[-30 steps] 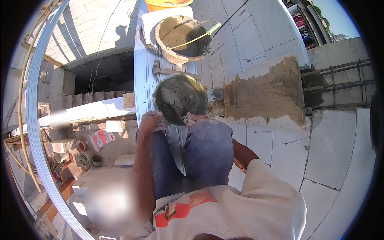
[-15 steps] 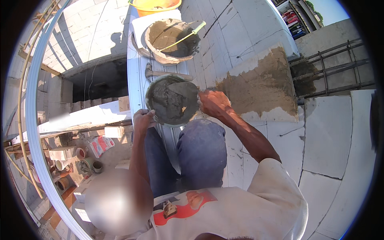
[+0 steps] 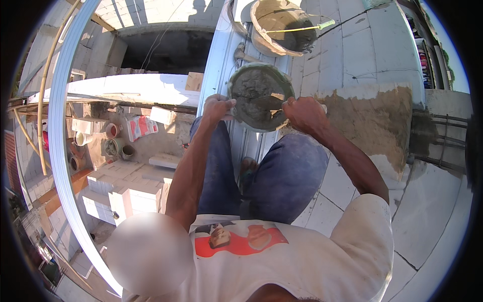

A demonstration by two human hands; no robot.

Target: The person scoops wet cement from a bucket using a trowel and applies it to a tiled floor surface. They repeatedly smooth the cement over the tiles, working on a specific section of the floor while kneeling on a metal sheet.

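My left hand (image 3: 219,107) is closed on the left rim of a round dark bucket (image 3: 233,79), its thumb over the edge. Wet grey mortar (image 3: 254,82) partly fills this bucket, and a lighter patch of the bottom shows at the right. My right hand (image 3: 305,115) is closed at the bucket's right rim around the handle of a trowel. The mortar-smeared trowel blade (image 3: 264,103) points left into the bucket; the handle is hidden in my fist. The bucket sits in front of my knees, on or just above ribbed pale metal sheeting (image 3: 214,75).
Beyond stands a larger mortar-caked bucket (image 3: 259,30) with a green-gripped handle (image 3: 326,24) across it; a hammer (image 3: 240,52) lies near. At right are a wet mortar patch (image 3: 372,118) on pale blocks and rebar (image 3: 445,133). A drop to a lower floor (image 3: 166,133) opens at left.
The view has shifted, so the buckets and hands sit farther right and higher. The trowel blade has moved from the mortar's upper part toward the near right side, baring some of the bottom.
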